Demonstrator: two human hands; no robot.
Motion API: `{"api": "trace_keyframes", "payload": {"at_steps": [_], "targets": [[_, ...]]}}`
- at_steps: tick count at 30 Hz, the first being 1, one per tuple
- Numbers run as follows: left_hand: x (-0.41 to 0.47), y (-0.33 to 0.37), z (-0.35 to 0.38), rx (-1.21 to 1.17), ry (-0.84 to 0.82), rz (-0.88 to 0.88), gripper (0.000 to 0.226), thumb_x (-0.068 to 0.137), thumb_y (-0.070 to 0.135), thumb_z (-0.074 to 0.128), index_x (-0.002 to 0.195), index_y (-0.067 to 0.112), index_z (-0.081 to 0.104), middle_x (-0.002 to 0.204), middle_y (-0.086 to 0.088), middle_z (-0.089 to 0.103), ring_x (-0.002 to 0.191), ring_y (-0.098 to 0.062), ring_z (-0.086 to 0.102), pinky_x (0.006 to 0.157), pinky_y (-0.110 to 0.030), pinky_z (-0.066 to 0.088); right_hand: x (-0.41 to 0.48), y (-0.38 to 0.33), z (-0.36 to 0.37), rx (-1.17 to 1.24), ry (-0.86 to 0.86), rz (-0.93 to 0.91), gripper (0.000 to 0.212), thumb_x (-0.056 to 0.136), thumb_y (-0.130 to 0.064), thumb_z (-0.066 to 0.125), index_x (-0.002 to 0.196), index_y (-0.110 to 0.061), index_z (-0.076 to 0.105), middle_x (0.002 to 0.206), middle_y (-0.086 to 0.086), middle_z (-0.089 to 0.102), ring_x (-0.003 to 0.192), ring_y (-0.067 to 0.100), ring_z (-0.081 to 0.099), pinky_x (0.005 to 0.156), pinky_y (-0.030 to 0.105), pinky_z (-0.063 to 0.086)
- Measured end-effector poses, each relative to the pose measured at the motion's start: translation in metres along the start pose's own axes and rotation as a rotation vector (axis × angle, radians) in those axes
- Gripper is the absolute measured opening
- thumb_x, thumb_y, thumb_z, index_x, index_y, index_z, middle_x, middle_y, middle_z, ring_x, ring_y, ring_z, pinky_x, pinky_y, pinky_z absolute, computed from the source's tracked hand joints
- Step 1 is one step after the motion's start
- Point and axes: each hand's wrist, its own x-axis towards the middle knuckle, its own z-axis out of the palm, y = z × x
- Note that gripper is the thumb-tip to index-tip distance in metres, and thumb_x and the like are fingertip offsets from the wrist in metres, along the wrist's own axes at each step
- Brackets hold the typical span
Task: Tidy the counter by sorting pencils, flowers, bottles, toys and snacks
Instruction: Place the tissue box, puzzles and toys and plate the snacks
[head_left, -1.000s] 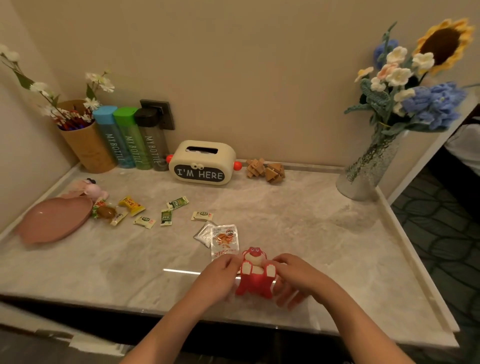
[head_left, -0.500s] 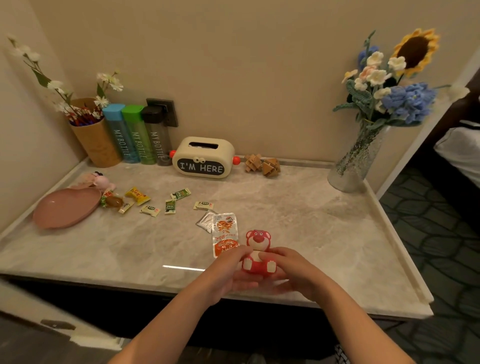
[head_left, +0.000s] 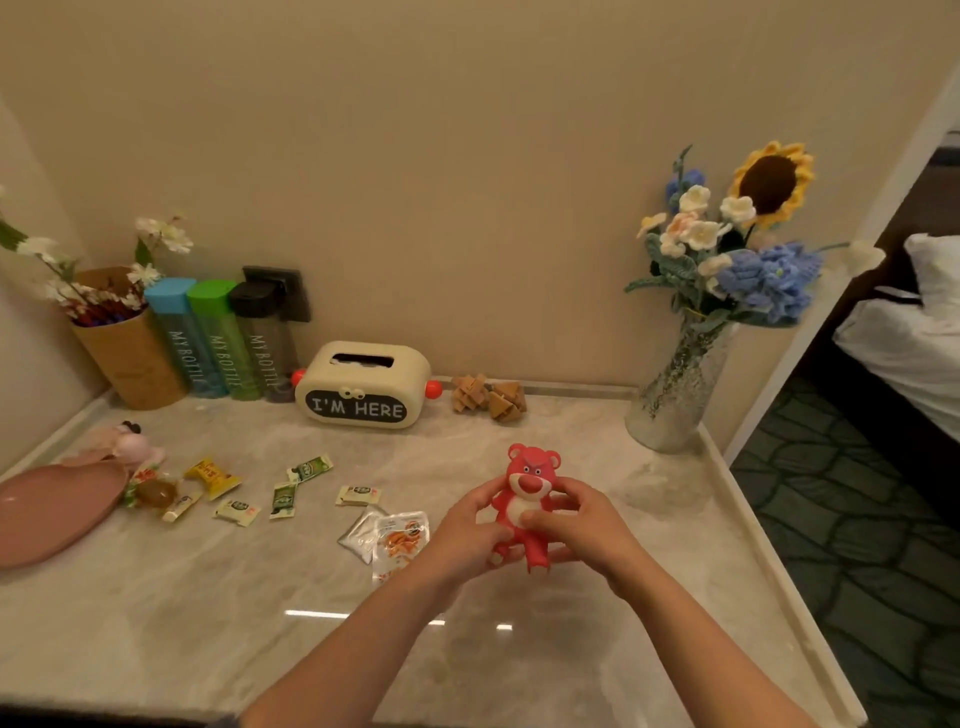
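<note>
At the far left edge a pink plate (head_left: 47, 514) lies on the marble counter (head_left: 208, 597), with a pink plush toy (head_left: 130, 444) just behind its rim. In the upper left corner stands a cardboard cup (head_left: 130, 358) holding pencils and white flower sprigs, and touching it in a row along the wall are a blue bottle (head_left: 179, 338), a green bottle (head_left: 221, 338) and a dark bottle (head_left: 265, 338). Small snack packets, among them a yellow one (head_left: 213, 475) and a green one (head_left: 310, 467), lie scattered from the plate toward the middle. Behind them a cream tissue box (head_left: 363, 384) reads "I'M HERE", with two wooden puzzles (head_left: 488, 400) just beside it. Right of centre, both hands hold a red bear toy (head_left: 527, 493) upright, its face toward the viewer. The left hand (head_left: 467, 535) curls round its side with the thumb across the belly, and the right hand (head_left: 587, 525) wraps the other side, thumb on the chest. I can't tell whether its feet touch the marble. Two clear sachets (head_left: 400, 535) lie flat just left of the left hand. In the right rear corner a glass vase (head_left: 675, 395) carries crocheted flowers (head_left: 737, 249).
</note>
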Motion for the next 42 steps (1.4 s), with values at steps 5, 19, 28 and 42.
{"api": "trace_keyframes", "payload": {"at_steps": [5,19,28,42], "targets": [[0.049,0.005,0.024,0.084,0.031,-0.016,0.054,0.086,-0.009,0.050,0.123,0.029,0.055,0.118,-0.003,0.057,0.096,-0.021,0.066,0.081,-0.038,0.059,0.051,0.008,-0.026,-0.169,0.060,-0.040,0.042,0.079,-0.020,0.076,0.118,-0.025,0.063,0.110,0.003,0.063,0.098,0.021,0.066,0.081,0.041,0.060],[0.154,0.014,0.041,0.192,-0.009,-0.034,0.051,0.088,-0.009,0.043,0.114,0.029,0.066,0.104,0.006,0.072,0.095,-0.012,0.069,0.078,-0.025,0.057,0.156,0.029,-0.073,-0.330,0.132,-0.117,0.040,0.076,-0.022,0.078,0.113,-0.029,0.065,0.106,-0.006,0.066,0.092,0.012,0.066,0.083,0.037,0.056],[0.203,0.022,0.043,0.197,0.008,0.001,0.054,0.086,-0.014,0.040,0.123,0.019,0.062,0.107,-0.015,0.069,0.092,-0.029,0.064,0.076,-0.035,0.051,0.203,0.032,-0.077,-0.434,0.258,-0.189,0.033,0.074,-0.038,0.078,0.105,-0.034,0.066,0.098,-0.010,0.061,0.082,0.004,0.060,0.068,0.020,0.047],[0.223,0.034,0.037,0.255,0.069,0.074,0.045,0.092,-0.004,0.046,0.115,0.032,0.061,0.091,0.013,0.067,0.071,0.009,0.062,0.063,-0.009,0.050,0.237,0.027,-0.067,-0.406,0.289,-0.208,0.032,0.075,-0.044,0.076,0.105,-0.035,0.068,0.088,-0.011,0.065,0.076,0.004,0.060,0.064,0.028,0.050]]}}
